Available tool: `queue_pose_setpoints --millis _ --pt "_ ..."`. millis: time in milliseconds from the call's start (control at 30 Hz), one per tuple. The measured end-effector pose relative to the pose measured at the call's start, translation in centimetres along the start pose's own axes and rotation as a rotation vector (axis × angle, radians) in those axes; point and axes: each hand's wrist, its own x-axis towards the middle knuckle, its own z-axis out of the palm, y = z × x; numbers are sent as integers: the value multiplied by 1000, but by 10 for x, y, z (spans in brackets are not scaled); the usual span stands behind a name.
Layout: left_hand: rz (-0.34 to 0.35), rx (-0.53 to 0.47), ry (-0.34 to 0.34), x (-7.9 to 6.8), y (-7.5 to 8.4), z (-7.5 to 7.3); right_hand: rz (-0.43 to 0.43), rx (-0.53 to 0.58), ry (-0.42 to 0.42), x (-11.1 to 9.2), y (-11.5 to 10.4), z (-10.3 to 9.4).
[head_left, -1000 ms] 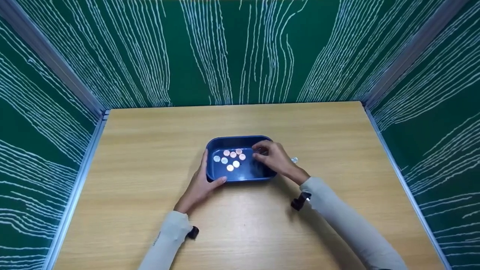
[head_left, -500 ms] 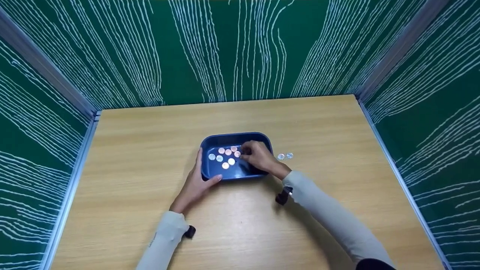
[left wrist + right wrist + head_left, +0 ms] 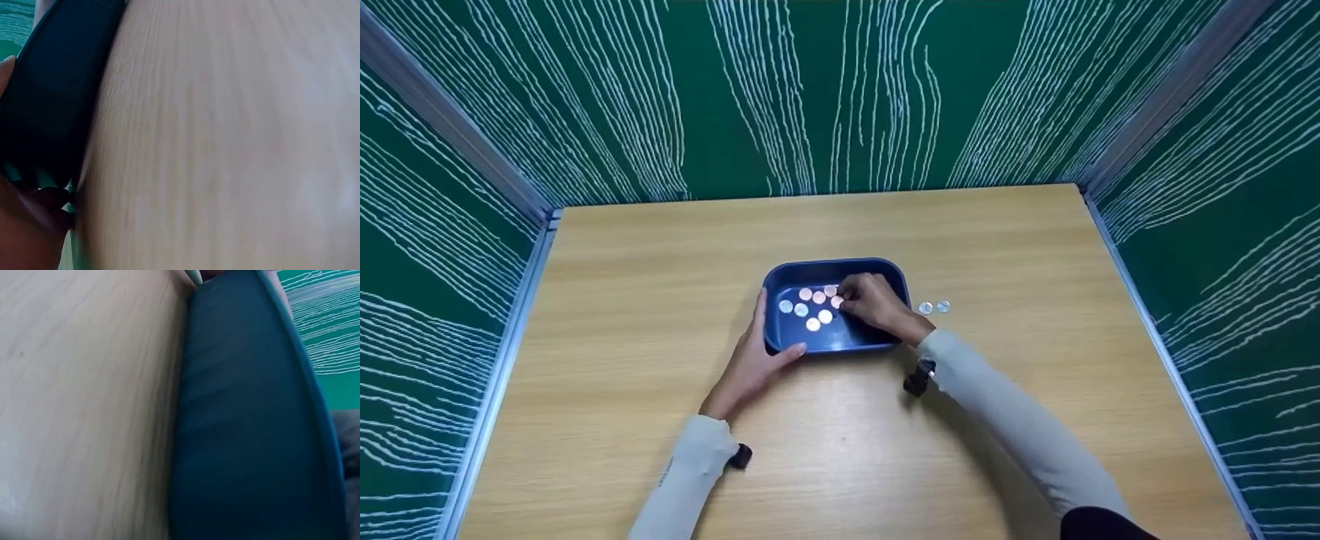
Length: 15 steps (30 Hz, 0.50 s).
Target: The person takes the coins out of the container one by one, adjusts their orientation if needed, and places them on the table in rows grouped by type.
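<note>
A dark blue rectangular tray point(image 3: 844, 349) rests on the table, with several silvery and coppery coins point(image 3: 813, 324) lying flat on its floor. My left hand point(image 3: 754, 356) grips the tray's near left corner, thumb over the front rim and fingers along the left side. In the left wrist view, part of that hand point(image 3: 36, 222) shows against the tray's dark wall point(image 3: 59, 84). My right hand point(image 3: 874, 301) reaches over the right side into the tray, thumb and fingers curled together, pinching at a coppery coin point(image 3: 837, 302). The right wrist view shows only the tray's outer wall point(image 3: 242, 405) up close, not those fingertips.
Two silvery coins, a nearer one point(image 3: 925, 307) and a farther one point(image 3: 943, 306), lie on the wooden table point(image 3: 840, 465) just right of the tray. Green panels point(image 3: 870, 97) with white wavy lines enclose the table at the back and both sides.
My right hand has moved left inside the tray to the coins, and its spread fingers have come together. Two coins outside the tray now show. The left hand keeps its grip.
</note>
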Motion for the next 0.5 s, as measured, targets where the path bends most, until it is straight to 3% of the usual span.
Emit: queue_pose_setpoints --millis 500 --pt "-7 3 1 1 -1 0 44 -98 -55 2 -5 2"
